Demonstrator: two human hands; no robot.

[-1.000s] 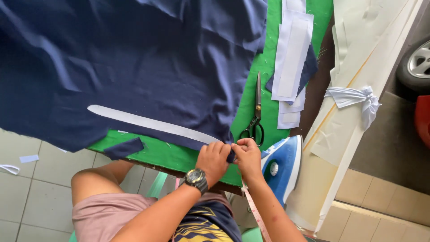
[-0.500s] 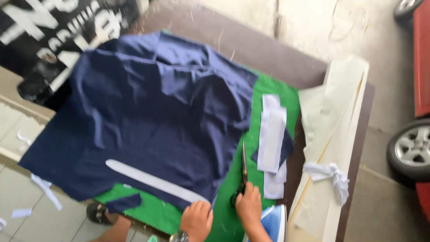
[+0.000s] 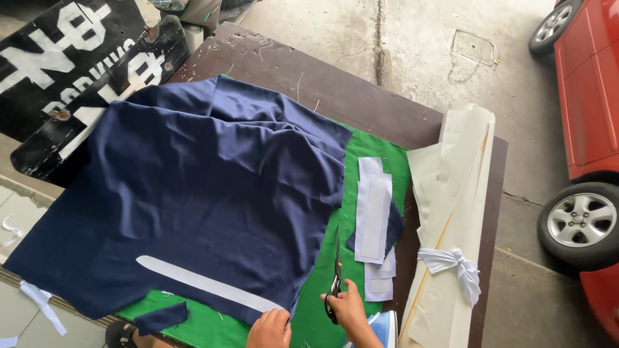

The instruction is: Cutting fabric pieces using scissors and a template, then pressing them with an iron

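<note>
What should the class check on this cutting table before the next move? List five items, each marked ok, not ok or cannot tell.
1. Right hand on the scissors handles: ok.
2. Left hand resting at the navy fabric edge: ok.
3. White pattern strip lying flat on the fabric: ok.
4. Scissor blades shut, pointing away from the body: ok.
5. Fabric fully on the table: not ok, its left side overhangs.

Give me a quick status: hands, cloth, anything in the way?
Right hand gripping scissors. Left hand flat on navy cloth, beside white strip. Nothing blocking.
</note>
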